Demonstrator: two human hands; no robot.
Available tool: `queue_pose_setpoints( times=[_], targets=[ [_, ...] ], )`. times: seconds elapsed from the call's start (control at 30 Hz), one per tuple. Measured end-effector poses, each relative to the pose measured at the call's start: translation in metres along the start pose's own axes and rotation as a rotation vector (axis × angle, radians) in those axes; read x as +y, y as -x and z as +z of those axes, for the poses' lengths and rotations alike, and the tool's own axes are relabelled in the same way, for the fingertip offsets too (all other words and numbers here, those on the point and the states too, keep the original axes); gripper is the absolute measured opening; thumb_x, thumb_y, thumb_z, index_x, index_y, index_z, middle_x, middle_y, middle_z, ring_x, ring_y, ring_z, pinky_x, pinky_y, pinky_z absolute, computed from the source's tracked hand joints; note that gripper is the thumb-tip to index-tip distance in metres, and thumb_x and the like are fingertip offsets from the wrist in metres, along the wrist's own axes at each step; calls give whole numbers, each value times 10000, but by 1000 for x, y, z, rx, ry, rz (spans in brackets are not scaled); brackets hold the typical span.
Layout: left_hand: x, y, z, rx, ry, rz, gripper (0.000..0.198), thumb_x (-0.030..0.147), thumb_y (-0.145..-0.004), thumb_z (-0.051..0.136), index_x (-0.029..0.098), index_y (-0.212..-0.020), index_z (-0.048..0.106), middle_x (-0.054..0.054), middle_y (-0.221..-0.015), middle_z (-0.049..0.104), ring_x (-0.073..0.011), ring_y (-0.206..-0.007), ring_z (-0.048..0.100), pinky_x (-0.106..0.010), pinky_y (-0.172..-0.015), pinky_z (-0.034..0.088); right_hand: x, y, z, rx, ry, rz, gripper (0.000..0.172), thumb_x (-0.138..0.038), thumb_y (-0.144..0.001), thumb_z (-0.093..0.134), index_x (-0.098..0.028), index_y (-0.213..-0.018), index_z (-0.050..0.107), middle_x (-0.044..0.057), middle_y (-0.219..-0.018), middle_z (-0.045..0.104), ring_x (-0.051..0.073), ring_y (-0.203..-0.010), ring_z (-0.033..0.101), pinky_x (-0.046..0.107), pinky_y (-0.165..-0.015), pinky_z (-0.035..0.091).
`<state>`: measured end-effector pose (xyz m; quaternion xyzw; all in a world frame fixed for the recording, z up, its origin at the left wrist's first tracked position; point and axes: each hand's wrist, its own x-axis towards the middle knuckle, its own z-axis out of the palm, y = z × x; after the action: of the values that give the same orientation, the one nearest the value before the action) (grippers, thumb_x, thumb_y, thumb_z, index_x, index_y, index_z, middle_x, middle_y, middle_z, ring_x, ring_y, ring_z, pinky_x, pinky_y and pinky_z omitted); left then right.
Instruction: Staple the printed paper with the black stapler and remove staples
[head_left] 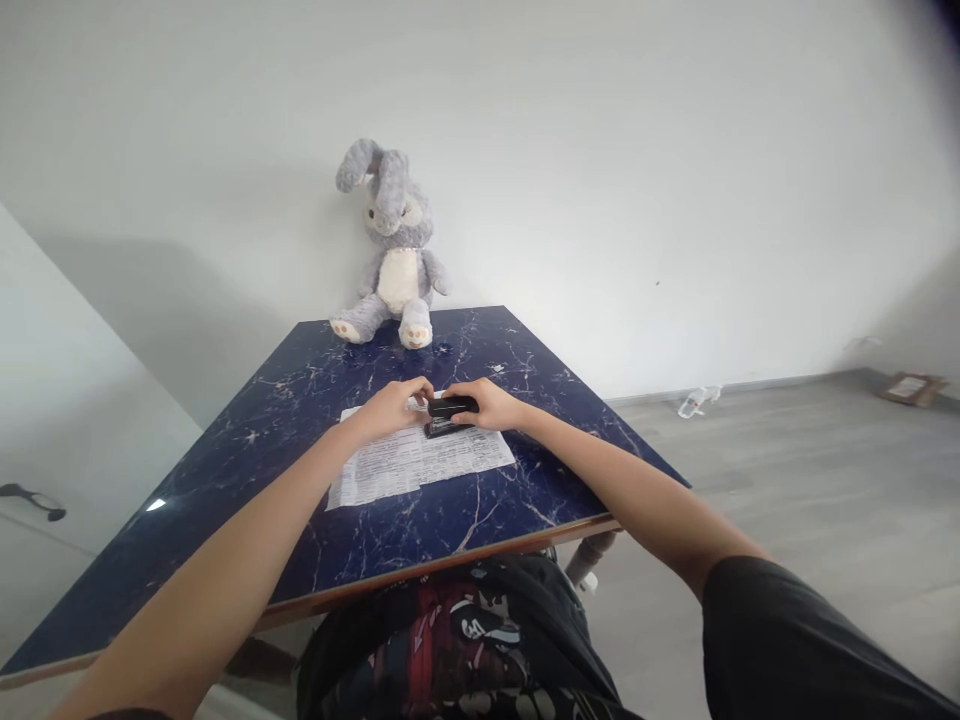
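A black stapler (450, 407), as it looks from here, sits over printed paper sheets (397, 462) on the table. My right hand (486, 405) is closed around its right end, with fingers over the top and the thumb along the near side. At the stapler's left end is my left hand (395, 408), its fingers curled in and the fingertips close together. Something small and pale shows between those fingertips, too small to name. The papers lie flat beneath both hands, printed side up, with their near edges uneven.
The dark blue marble-patterned table (480, 520) stands against a white wall. A grey plush rabbit (397, 250) sits at its far edge. On the floor to the right are a crumpled clear plastic piece (699, 401) and a brown package (911, 388).
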<state>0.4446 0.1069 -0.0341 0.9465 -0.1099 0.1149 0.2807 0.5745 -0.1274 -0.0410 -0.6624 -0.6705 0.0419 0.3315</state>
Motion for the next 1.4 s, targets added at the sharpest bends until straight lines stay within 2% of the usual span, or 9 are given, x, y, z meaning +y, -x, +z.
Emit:
queue_pose_setpoints(
  times=[0.3,0.43,0.53,0.63,0.73,0.87,1.1,1.27,1.4],
  targets=[
    [-49,1,8,230,-78,-65,122,238,-850,578,203,-947,643,-49,-1076,592,-176,-779,698,-374,-862,533,15,23,-60,-308,85,47,258,-368,-863,717,-163,-1016,683,31,-906,690,162,-748,566,269,-688,418],
    [-50,0,13,212,-49,-36,125,246,-861,570,207,-944,654,-48,-1085,571,-175,-784,683,-374,-863,540,39,47,-94,-437,-55,158,474,-555,-849,749,-146,-1088,715,77,-1008,723,206,-852,645,291,-740,493],
    [-49,-1,10,272,-40,-48,129,238,-876,553,208,-936,663,-48,-1065,572,-176,-778,667,-381,-871,534,63,57,-101,-230,-135,216,681,-734,-949,518,-144,-1240,689,145,-1192,717,274,-1075,674,372,-905,543],
    [-52,-2,1,382,-36,-70,139,222,-883,530,208,-919,664,-46,-1022,567,-181,-787,656,-375,-858,529,89,53,-84,126,78,315,719,-748,-980,431,-176,-1364,639,178,-1400,633,321,-1295,599,472,-1108,466],
    [-57,-1,-9,492,14,-104,142,231,-896,518,203,-890,657,-39,-1000,558,-164,-746,649,-355,-822,532,110,39,-55,-61,239,339,800,-736,-957,496,-179,-1531,502,191,-1617,423,362,-1505,391,539,-1250,288],
    [-68,2,-26,592,153,-124,219,329,-955,500,191,-885,655,-28,-989,557,-127,-681,654,-307,-750,538,121,14,-24,-262,356,373,761,-665,-1051,281,-182,-1637,330,168,-1713,206,328,-1607,123,587,-1289,75],
    [-89,15,-73,831,214,-315,153,241,-928,516,174,-938,653,-74,-1077,611,-135,-689,682,-262,-630,504,89,-78,36,-386,381,205,710,-558,-1095,237,-125,-1658,248,166,-1730,119,302,-1613,96,573,-1292,55],
    [-72,20,-103,1002,169,-289,136,159,-883,503,189,-905,634,-47,-1014,638,-131,-660,663,-264,-638,496,53,-156,99,-415,365,51,602,-458,-1108,281,-231,-1663,227,104,-1737,136,298,-1613,110,655,-1257,108],
    [-52,26,-109,1105,30,-305,162,92,-848,476,190,-844,605,-35,-1010,612,-100,-566,583,-269,-637,478,42,-176,119,-357,443,-5,617,-486,-1095,328,-266,-1662,226,66,-1746,74,308,-1618,30,659,-1256,82]
  ],
)
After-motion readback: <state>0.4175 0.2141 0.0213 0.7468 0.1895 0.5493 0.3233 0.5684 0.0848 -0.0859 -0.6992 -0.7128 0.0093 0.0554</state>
